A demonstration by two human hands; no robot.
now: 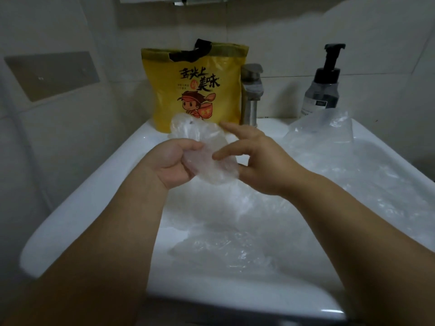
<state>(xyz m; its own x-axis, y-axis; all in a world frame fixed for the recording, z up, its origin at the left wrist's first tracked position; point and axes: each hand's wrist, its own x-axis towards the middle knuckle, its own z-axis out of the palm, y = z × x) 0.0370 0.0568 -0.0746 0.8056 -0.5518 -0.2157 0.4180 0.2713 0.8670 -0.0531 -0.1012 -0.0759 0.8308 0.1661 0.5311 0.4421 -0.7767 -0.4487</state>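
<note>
Nearest to me is the sink (pixel 77 208). Loose plastic (pixel 223 250) lies crumpled in its bowl.

Above the bowl, both hands meet at a clear bag (pixel 211 165). The bag is up in the air between them, not touching the sink. The left hand (pixel 171 161) is curled tight around the bag's left side. The right hand (pixel 256 161) has its fingers spread, with one pointing up and away. Its thumb lies on the bag's right side. The bag is see-through and the view is blurry, so I cannot tell if this hand pinches the bag or only touches it.

Behind the hands stands a yellow bag (pixel 195 90), right at the back of the sink. A tap (pixel 250 95) is just beside it. Farther right are another clear bag (pixel 322 128) and a soap bottle (pixel 322 90).

What could go wrong? I think the bag is thin and slippery. If the left hand pulls hard, the bag may tear. If the right hand has no real hold, the bag may slip and drop into the loose plastic, where it would be hard to find. A wide swing could also knock the yellow bag over.
</note>
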